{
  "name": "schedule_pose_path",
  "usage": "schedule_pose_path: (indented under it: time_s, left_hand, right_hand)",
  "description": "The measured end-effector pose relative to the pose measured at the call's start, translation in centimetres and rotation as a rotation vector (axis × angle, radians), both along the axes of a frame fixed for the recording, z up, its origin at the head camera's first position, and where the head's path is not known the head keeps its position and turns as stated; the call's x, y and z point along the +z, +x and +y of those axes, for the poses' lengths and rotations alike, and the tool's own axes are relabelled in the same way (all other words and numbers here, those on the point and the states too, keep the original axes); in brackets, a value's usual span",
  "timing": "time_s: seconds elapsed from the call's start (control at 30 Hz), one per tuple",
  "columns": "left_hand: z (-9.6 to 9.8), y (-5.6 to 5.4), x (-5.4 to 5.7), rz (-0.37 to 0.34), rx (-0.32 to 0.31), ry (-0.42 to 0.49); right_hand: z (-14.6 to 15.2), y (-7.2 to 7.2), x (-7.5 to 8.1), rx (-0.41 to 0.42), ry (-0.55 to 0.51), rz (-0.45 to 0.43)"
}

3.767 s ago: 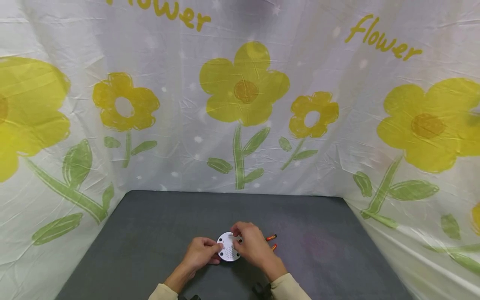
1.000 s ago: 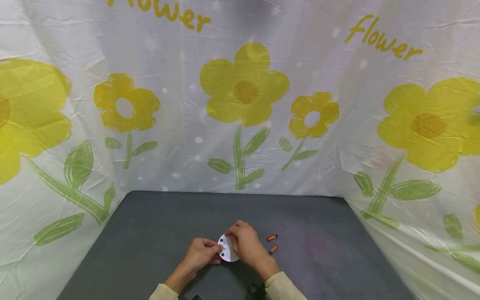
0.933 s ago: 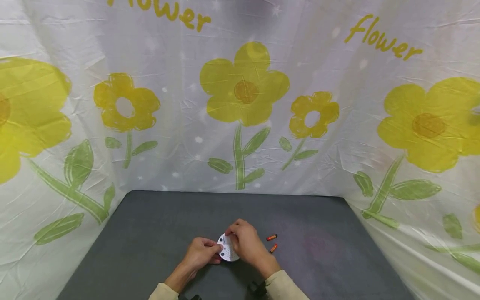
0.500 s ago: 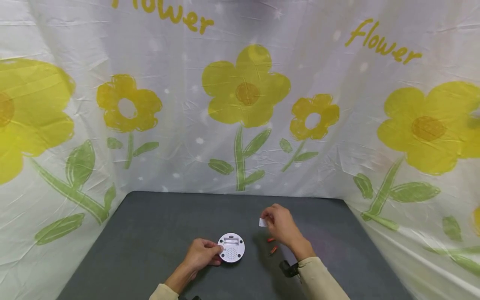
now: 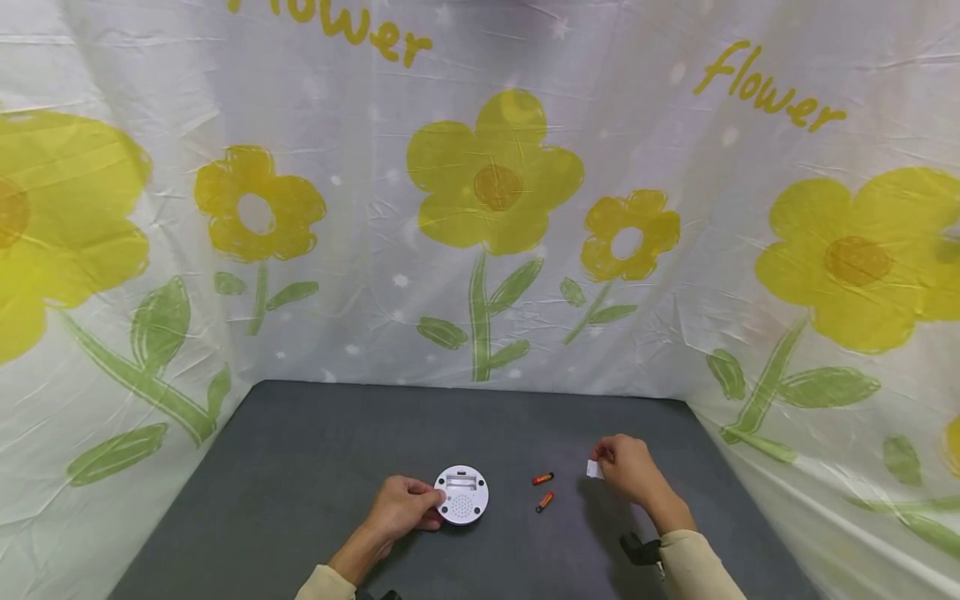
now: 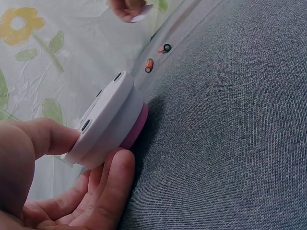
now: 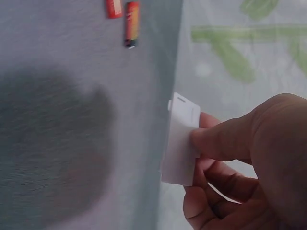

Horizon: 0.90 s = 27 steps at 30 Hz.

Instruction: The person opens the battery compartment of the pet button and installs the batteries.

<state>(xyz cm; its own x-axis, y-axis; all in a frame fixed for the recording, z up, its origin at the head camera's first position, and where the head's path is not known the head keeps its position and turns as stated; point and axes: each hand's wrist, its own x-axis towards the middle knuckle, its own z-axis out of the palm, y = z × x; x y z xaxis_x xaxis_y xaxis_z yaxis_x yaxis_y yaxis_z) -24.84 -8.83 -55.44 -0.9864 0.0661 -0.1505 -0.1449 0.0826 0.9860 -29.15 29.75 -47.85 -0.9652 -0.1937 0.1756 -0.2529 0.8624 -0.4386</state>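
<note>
My left hand grips the left edge of a round white battery-powered device, thumb on top and fingers at its side. Its upturned face shows an open battery compartment, a patch of small holes and dark round feet. In the left wrist view a pink layer shows at its underside. Off to the right, my right hand pinches a small white battery cover between thumb and fingers, above the table. Two red-and-orange batteries lie between the hands, nearer the device.
The dark grey cloth-covered table reaches back to a white curtain printed with yellow flowers, which also hangs on both sides. A black wrist camera sits at the right sleeve.
My right hand has lifted the battery cover off the device and carried it right, past the batteries. This leaves the compartment uncovered. My left hand has stayed on the device.
</note>
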Motion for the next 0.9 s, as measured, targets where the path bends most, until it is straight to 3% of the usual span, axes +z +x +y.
schedule_pose_path:
  time_s: [0.33,0.43,0.47,0.57,0.67,0.7,0.73,0.9]
  left_hand:
    - [0.0,0.0,-0.2,-0.007,0.011,-0.004]
    - [0.0,0.0,-0.2,-0.01,0.005,-0.003]
    - [0.0,0.0,-0.2,-0.011,0.002,0.0]
    - [0.0,0.0,-0.2,-0.016,-0.005,0.005]
    - [0.0,0.0,-0.3,-0.011,-0.006,0.008]
    - [-0.1,0.0,-0.3,-0.011,-0.006,0.008]
    - [-0.1,-0.1,-0.3,-0.01,-0.005,0.007]
    - [0.0,-0.2,-0.4,-0.021,-0.001,0.004]
  right_hand:
    - [1.6,0.5,-3.4,-0.017,-0.011,-0.058]
    - [1.9,0.6,-4.5,-0.006,-0.013,-0.039]
    - [2.9,0.0,-5.8,0.039,-0.023,-0.002]
    - [3.1,0.1,-6.5,0.046,-0.021,0.013]
    - [2.7,0.3,-6.3,0.017,0.005,0.004]
    - [1.7,0.9,-5.1,-0.032,0.029,-0.025]
    - [1.4,1.0,-4.8,-0.04,0.045,-0.02]
    - [0.1,0.9,-3.5,-0.017,0.11,0.071]
